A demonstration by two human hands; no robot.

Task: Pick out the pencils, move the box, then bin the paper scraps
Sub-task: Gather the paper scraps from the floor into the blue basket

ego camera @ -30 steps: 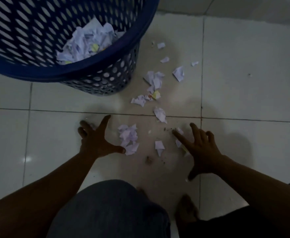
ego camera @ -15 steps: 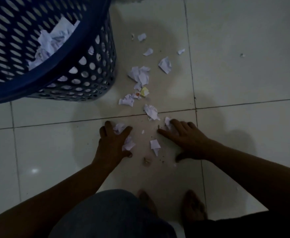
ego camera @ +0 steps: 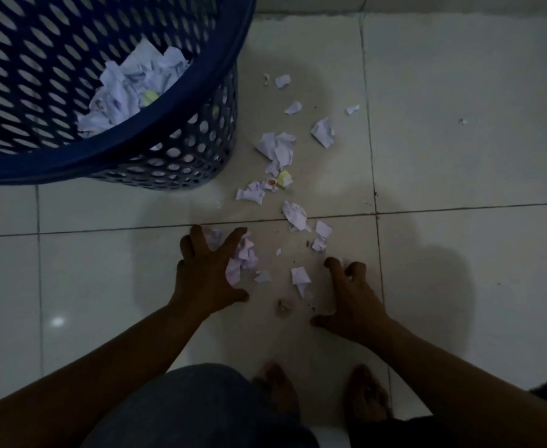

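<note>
On tiled floor point(ego camera: 459, 286), head view: left hand point(ego camera: 205, 276) lying released, fingers spread wide, index finger and thumb touching small heap of paper scraps point(ego camera: 243, 260). Right hand point(ego camera: 354, 295) resting fingertips on floor, fingers bending like claw; cannot tell if it is grasping anything under palm. Loose scraps point(ego camera: 278, 150) lying scattered beyond hands, just beside blue bin point(ego camera: 120, 147). Bin standing at upper left, crumpled paper point(ego camera: 129, 92) sitting inside. Bare feet point(ego camera: 278, 392) showing near bottom edge.

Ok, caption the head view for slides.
Left hand and right hand among paper scraps on floor tiles beside a blue basket.
</note>
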